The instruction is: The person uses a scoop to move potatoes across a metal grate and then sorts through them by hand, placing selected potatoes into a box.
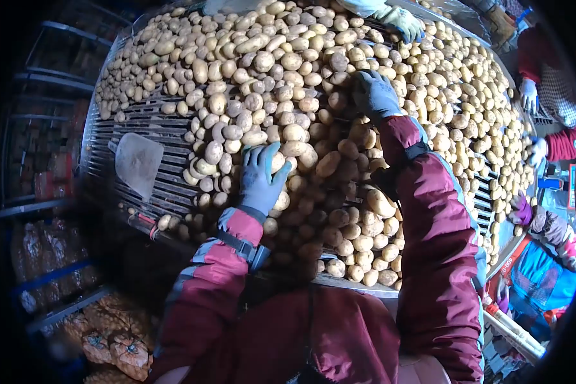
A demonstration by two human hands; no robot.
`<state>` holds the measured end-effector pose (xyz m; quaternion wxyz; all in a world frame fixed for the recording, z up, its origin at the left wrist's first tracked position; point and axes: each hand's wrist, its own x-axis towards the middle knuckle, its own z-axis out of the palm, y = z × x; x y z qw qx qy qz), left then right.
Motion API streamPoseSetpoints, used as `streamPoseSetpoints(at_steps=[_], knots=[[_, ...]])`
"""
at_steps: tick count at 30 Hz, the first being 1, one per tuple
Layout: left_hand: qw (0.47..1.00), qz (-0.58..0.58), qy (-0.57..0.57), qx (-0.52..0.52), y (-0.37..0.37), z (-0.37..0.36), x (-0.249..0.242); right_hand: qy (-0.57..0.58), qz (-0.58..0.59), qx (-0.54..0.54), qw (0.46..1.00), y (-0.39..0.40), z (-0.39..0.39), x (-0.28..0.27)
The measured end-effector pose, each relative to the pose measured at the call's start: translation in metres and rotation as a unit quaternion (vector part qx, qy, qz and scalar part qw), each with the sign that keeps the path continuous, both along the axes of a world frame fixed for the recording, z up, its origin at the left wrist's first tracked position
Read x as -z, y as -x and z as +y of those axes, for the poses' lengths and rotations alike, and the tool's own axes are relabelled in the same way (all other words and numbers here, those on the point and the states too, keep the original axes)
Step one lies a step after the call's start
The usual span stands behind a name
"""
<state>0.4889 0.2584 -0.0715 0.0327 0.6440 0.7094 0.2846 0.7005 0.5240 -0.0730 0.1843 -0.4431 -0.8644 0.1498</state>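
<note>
Pale potatoes (291, 61) cover most of a slatted sorting table (173, 115) in front of me. My left hand (262, 179), in a grey-blue glove, reaches into the near part of the pile. Its fingers and thumb close around a potato (277, 162). Farther forward and to the right, my right hand (376, 96) wears a similar glove. It lies palm down against the potatoes, fingers stretched over them, and nothing shows in its grip. Its palm side is hidden. Shadow darkens the potatoes between my arms.
A flat whitish scoop-like plate (139, 163) lies on the slats at left. Another person's gloved hand (403, 24) reaches in at the far side. More workers' hands (529, 95) are along the right edge. Filled net sacks (112, 339) stand at lower left; a blue bag (544, 275) is at right.
</note>
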Motion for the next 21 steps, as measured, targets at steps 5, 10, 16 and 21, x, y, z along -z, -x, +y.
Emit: streamPoseSetpoints(at_steps=[5, 10, 16, 21], knots=[[1.000, 0.000, -0.016, 0.001, 0.002, 0.001, 0.007, 0.076, -0.111, 0.017, 0.991, -0.003, -0.009, -0.025], [1.000, 0.008, -0.004, -0.010, 0.000, 0.000, 0.002, 0.171, -0.108, 0.028, 0.979, -0.017, -0.038, -0.021], [1.000, 0.014, -0.016, -0.006, 0.002, 0.002, 0.007, 0.157, -0.158, -0.031, 0.974, -0.027, -0.082, -0.050], [1.000, 0.003, -0.021, 0.001, 0.002, 0.004, 0.014, 0.338, 0.287, -0.014, 0.896, -0.059, -0.133, -0.024]])
